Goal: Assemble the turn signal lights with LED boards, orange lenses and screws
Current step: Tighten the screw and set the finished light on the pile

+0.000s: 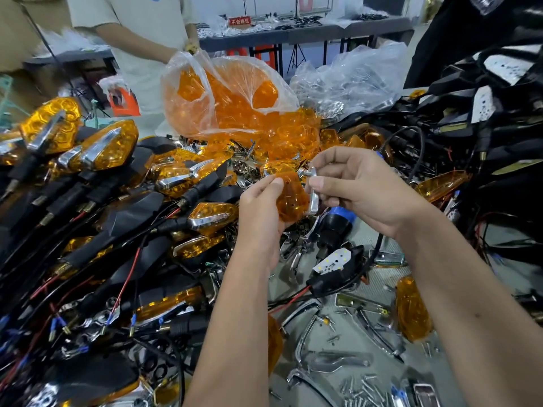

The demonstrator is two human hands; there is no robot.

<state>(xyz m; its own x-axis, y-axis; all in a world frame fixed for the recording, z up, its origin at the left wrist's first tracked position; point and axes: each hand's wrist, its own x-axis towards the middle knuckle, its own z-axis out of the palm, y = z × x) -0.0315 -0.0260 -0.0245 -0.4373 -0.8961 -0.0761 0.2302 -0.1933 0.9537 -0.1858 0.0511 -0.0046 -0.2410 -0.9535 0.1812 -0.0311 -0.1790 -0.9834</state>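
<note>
Left hand (260, 212) holds an orange lens (292, 198) up over the bench, thumb on the top edge, fingers curled round behind it. Right hand (361, 186) pinches a chrome trim piece (312, 189) between thumb and forefinger, trim touching the right edge of the lens; whether it is seated in the lens or only laid against it is hard to tell, fingers cover the join. Just below the right hand, a black light housing with a white LED board (335, 261) lies face up on the grey table (361, 236), red and black wires trailing from it toward the left forearm. Between that housing and the hands, a black and blue screwdriver handle (335, 226) sticks up, partly hidden by the lens. Left of the left hand, a big heap of finished turn signals (97, 148) with orange lenses, chrome strips and black stems, wires tangled under them. Beyond both hands, a clear plastic bag of orange lenses (226, 95), mouth spilling onto the pile; a person in a pale shirt (138, 39) holds the bag's top edge. Right of the right hand, a stack of black housings (484, 118) with cables. Near the right forearm, a loose orange lens (412, 309), chrome trims (340, 361) scattered, small screws (357, 390) at the bottom edge.
</note>
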